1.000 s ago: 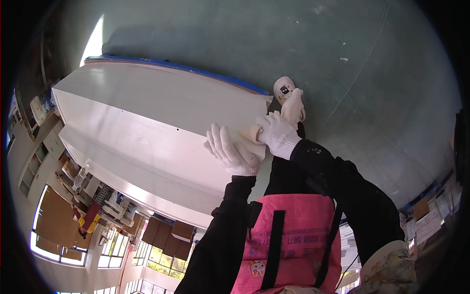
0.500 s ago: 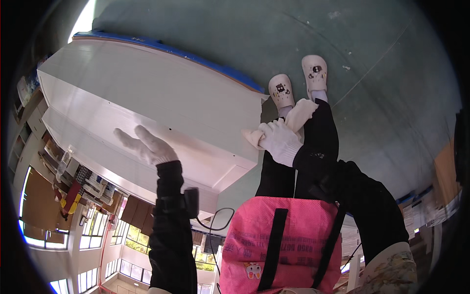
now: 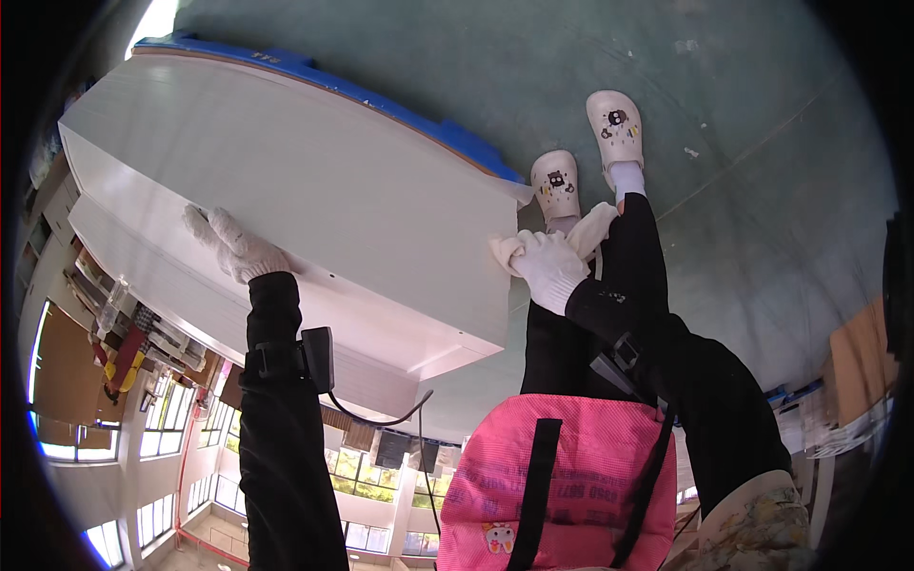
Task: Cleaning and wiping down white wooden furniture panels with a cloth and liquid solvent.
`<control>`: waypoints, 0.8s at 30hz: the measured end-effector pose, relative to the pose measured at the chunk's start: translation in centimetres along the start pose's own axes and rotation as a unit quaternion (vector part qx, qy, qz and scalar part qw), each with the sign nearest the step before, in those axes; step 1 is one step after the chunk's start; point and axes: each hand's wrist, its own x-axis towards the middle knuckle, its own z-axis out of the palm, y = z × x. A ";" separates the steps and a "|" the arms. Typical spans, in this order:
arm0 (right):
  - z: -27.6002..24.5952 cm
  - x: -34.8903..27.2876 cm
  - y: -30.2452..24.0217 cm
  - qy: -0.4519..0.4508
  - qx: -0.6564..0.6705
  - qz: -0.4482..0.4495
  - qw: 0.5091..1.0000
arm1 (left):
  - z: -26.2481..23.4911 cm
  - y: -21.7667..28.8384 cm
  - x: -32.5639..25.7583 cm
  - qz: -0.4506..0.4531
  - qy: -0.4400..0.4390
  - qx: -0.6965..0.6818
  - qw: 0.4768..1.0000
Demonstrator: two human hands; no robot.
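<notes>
A long white panel-like piece (image 3: 314, 181) with a stepped side and small dark holes takes up the left half of the view. My left hand (image 3: 238, 249), in a white knit glove, lies at its near upper edge with the fingers stretched out and nothing in them. My right hand (image 3: 549, 269), gloved the same way, is closed around a crumpled off-white cloth (image 3: 595, 229). One end of the cloth sticks out on the left of the hand, at the piece's right end face. The palm side of my right hand is hidden.
Blue material (image 3: 333, 92) shows under the far side of the white piece. My pale clogs (image 3: 617, 128) stand on the green floor (image 3: 743, 114) just past its right end. A pink apron (image 3: 562, 476) with black straps hangs before me. A black cable (image 3: 381, 422) trails from my left wrist.
My left hand has moved left and away from me, onto the white piece's edge. My right hand, still holding the cloth, has shifted slightly right relative to the view.
</notes>
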 end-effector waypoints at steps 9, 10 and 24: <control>2.7 8.2 5.0 0.084 -0.028 0.110 0.990 | 0.7 1.1 -0.3 -0.029 -0.027 -0.036 0.999; 2.5 7.7 4.4 0.061 -0.012 0.129 0.990 | 0.5 1.1 -0.2 -0.024 -0.018 -0.023 0.999; -10.8 5.8 -10.3 0.104 -0.078 -0.103 0.986 | -0.2 0.8 0.2 0.048 0.024 0.101 0.993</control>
